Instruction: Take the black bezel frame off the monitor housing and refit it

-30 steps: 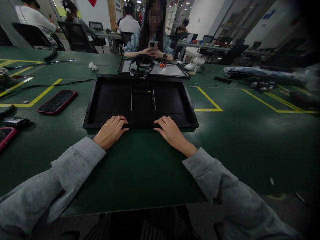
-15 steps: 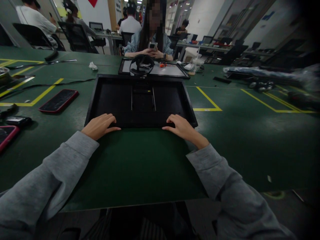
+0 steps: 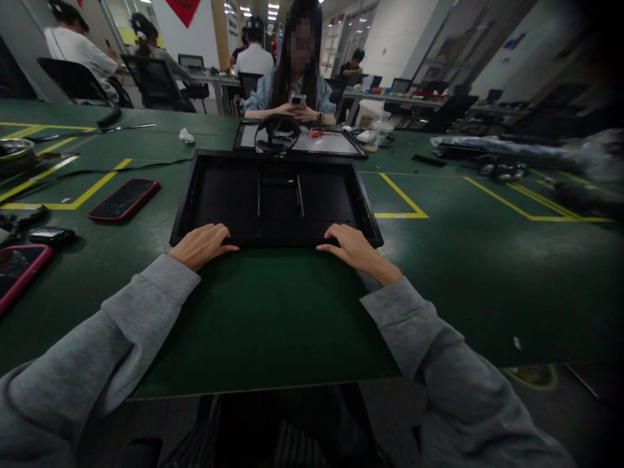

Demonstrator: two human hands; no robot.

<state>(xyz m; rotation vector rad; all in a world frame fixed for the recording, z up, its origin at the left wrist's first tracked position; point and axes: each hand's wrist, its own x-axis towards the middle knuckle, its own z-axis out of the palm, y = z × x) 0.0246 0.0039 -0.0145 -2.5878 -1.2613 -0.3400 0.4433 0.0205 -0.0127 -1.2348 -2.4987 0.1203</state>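
Observation:
A shallow black rectangular shell (image 3: 227, 188), which looks like a monitor back cover, lies on the green table with its hollow side up. Two thin metal rails run across its middle. My left hand (image 3: 203, 246) grips the near edge toward the left corner, its fingers over the rim and its thumb on the outer side. Toward the right corner my right hand (image 3: 355, 248) holds the same edge in the same way. A black ring-shaped part (image 3: 277, 134) stands at the far edge; whether it is joined to the shell I cannot tell.
Behind the shell lies a framed panel (image 3: 329, 144) with a small orange object on it. Left are a red-edged phone (image 3: 124, 200), another phone (image 3: 22, 270) and a crumpled tissue (image 3: 186, 136). A plastic cup (image 3: 381, 134) stands far right. Across the table sits a person holding a phone.
The camera view has shifted slightly left and up. Both hands keep their hold on the near edge, and the shell shows no clear movement on the table.

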